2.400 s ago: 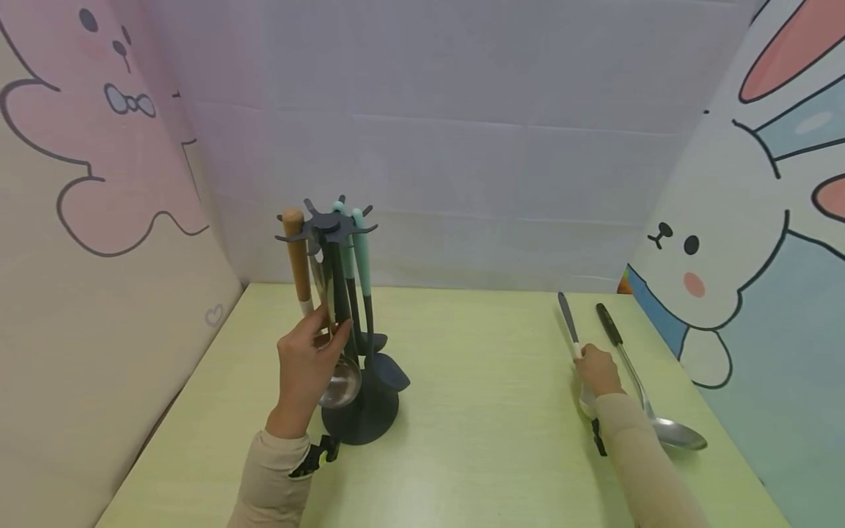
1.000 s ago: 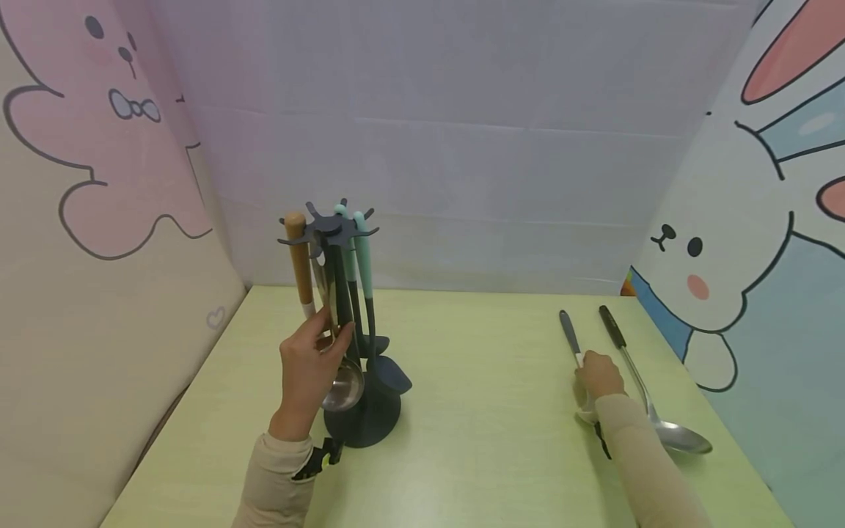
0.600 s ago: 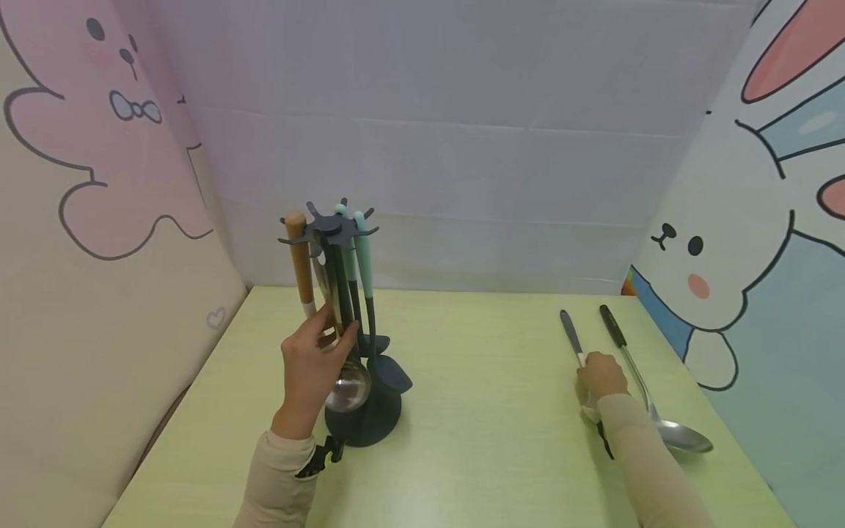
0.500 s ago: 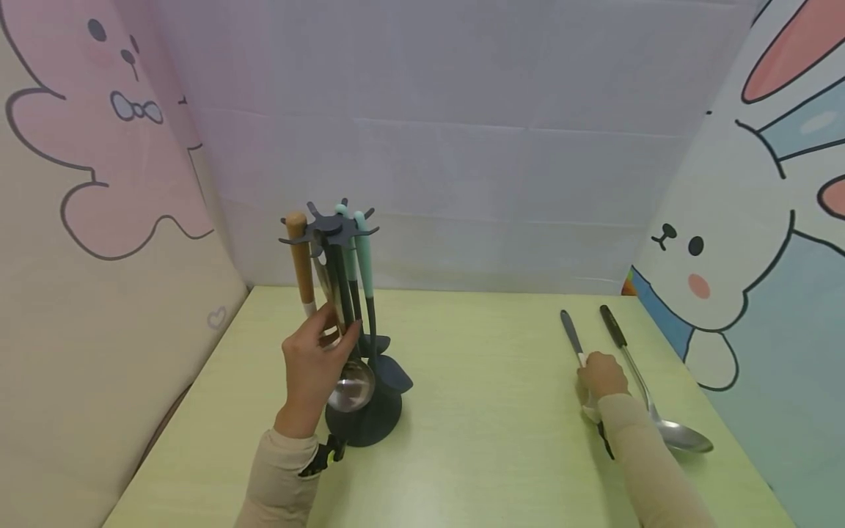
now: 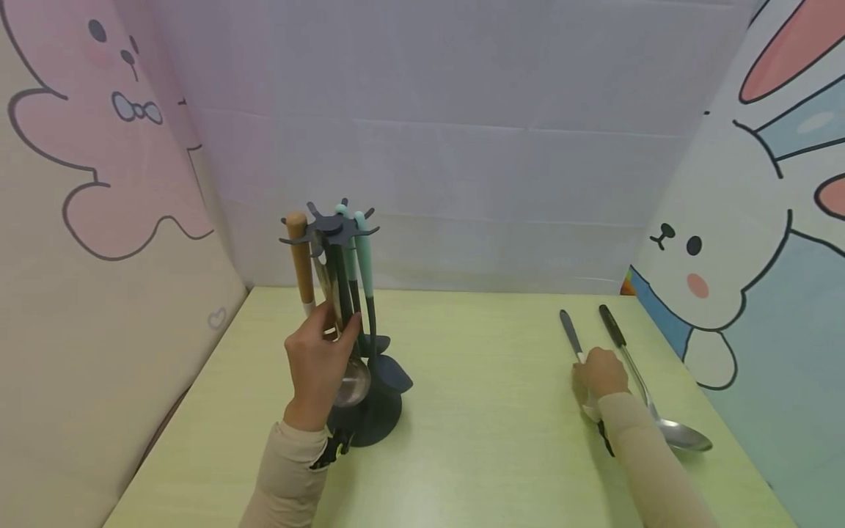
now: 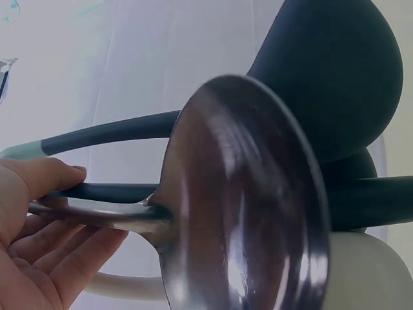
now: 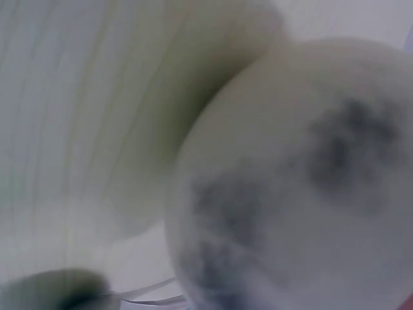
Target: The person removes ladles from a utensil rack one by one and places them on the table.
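Observation:
My left hand [image 5: 320,370] pinches the handle of a metal ladle [image 5: 354,383] that hangs against a dark utensil rack [image 5: 379,418]. In the left wrist view, the thumb lies above the ladle's handle and the fingers below; the shiny bowl of the ladle [image 6: 239,194] faces the camera. My right hand [image 5: 602,372] grips a white ladle with a grey handle [image 5: 570,328] lying on the table, its curled fingers mostly hidden under the hand. A pale rounded bowl [image 7: 290,194] fills much of the blurred right wrist view.
A second metal ladle [image 5: 683,435] with a black handle lies right of my right hand. On the rack hang a wooden-handled utensil [image 5: 300,260] and two mint-handled ones [image 5: 364,257] with dark heads. Printed cloth walls border the pale table [image 5: 475,411] at the back and sides.
The left hand has shifted slightly right with the ladle, whose bowl has swung right. The right hand and its ladle moved slightly toward me earlier and have barely moved since.

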Tool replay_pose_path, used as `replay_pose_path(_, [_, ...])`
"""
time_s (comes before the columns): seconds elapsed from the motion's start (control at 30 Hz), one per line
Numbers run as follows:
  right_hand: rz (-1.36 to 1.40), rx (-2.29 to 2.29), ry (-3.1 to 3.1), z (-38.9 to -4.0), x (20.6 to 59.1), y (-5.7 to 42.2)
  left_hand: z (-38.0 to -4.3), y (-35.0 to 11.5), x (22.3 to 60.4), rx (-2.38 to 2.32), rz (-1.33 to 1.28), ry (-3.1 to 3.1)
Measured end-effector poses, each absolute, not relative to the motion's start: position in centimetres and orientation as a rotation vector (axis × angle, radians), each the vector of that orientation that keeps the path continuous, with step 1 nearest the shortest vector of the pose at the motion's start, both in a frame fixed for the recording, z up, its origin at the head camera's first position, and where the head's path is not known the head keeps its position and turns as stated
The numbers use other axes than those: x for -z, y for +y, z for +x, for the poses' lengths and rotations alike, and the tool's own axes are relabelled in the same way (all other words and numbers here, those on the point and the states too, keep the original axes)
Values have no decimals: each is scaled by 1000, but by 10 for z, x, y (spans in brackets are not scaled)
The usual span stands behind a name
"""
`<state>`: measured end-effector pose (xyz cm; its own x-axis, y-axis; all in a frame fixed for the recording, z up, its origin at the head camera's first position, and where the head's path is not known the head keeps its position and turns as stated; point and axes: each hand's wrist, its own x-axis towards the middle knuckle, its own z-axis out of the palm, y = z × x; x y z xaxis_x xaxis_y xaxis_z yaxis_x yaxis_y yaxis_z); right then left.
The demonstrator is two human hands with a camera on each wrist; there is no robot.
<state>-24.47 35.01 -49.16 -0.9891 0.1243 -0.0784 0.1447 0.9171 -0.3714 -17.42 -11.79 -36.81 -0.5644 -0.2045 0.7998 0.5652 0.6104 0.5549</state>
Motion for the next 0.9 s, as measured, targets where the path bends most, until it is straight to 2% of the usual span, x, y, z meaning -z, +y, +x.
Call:
replay_pose_path(0.17, [168, 615, 3073, -247, 480, 340, -175, -118, 367, 1040, -297, -1914])
replay_pose_path(0.33, [5, 783, 3164, -246, 460, 306, -176, -119, 367, 1023, -314, -1909])
replay_pose_path(0.6, [-449, 1126, 3289, -243, 421, 229, -178, -118, 366, 1048, -380, -1885])
replay_pose_path(0.9, [-992, 1448, 3132, -216, 386, 157, -177, -120, 366, 1058, -438, -1903])
